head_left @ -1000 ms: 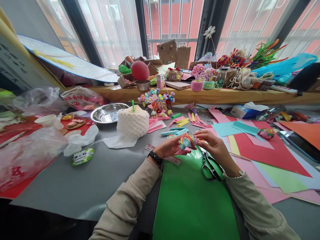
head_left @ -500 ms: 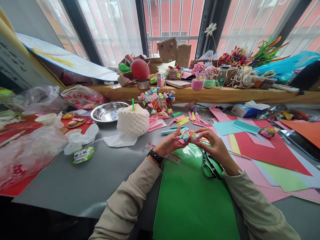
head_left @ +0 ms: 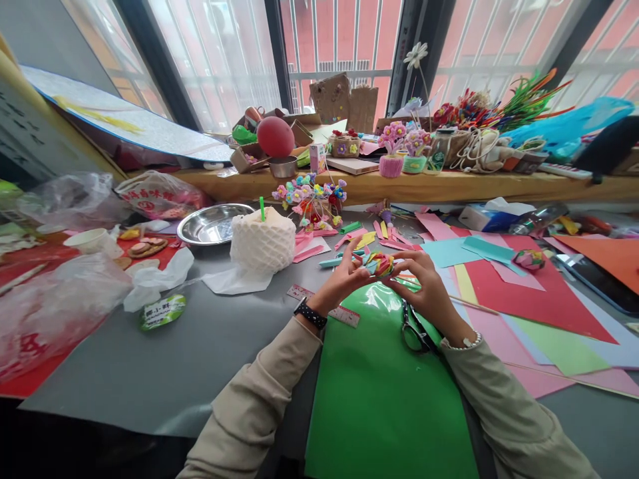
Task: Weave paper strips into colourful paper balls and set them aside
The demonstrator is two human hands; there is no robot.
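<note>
Between both hands is a small multicoloured folded-paper ball (head_left: pixel 380 264) in pink, yellow and light blue. My left hand (head_left: pixel 344 279) grips its left side, with the index finger raised. On the other side, my right hand (head_left: pixel 422 286) pinches it between thumb and fingers. Below them lies a green sheet (head_left: pixel 389 392), and a pair of black-handled scissors (head_left: pixel 414 332) rests on it, partly under my right wrist. A pink patterned ruler (head_left: pixel 344 315) lies under my left wrist. A similar paper ball (head_left: pixel 530 260) sits on the coloured paper at the right.
A peeled coconut (head_left: pixel 263 241) with a green straw stands left of my hands, before a steel bowl (head_left: pixel 212 225). Coloured paper sheets (head_left: pixel 539 299) spread at the right. Plastic bags (head_left: pixel 64 299) lie at the left. A wooden ledge (head_left: pixel 424 189) with crafts runs along the back.
The paper ball has turned in my fingers, showing more red and yellow. My left index finger has lifted. The whole view has shifted slightly.
</note>
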